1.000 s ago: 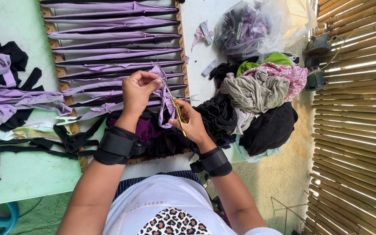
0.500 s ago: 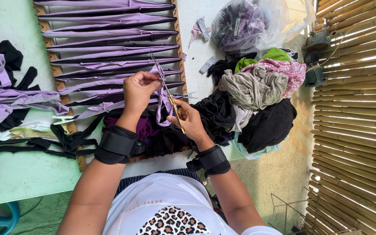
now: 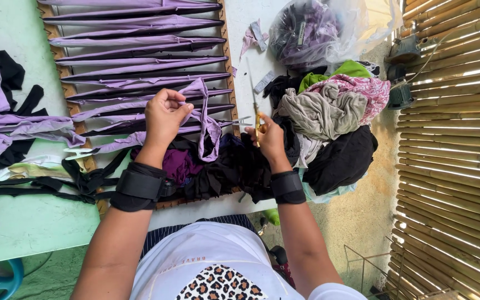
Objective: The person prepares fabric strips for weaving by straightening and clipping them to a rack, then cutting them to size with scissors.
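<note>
1. Head view: left hand (image 3: 164, 115) pinches closed on a thin lilac fabric strip (image 3: 206, 119), which loops down at 5 o'clock from the fist, over the wooden weaving frame strung with purple strips (image 3: 140, 41)
2. Strip judged light, limp, stretchy, not fragile; best held near its end, kept taut
3. Right hand (image 3: 268, 136) closed round yellow-handled scissors (image 3: 255, 116), blades parted, pointing to 12 and 9 o'clock
4. Both wrists in black braces, forearms converging from 6 o'clock
5. Heap of mixed cloth scraps (image 3: 329, 111) at 3 o'clock
</note>
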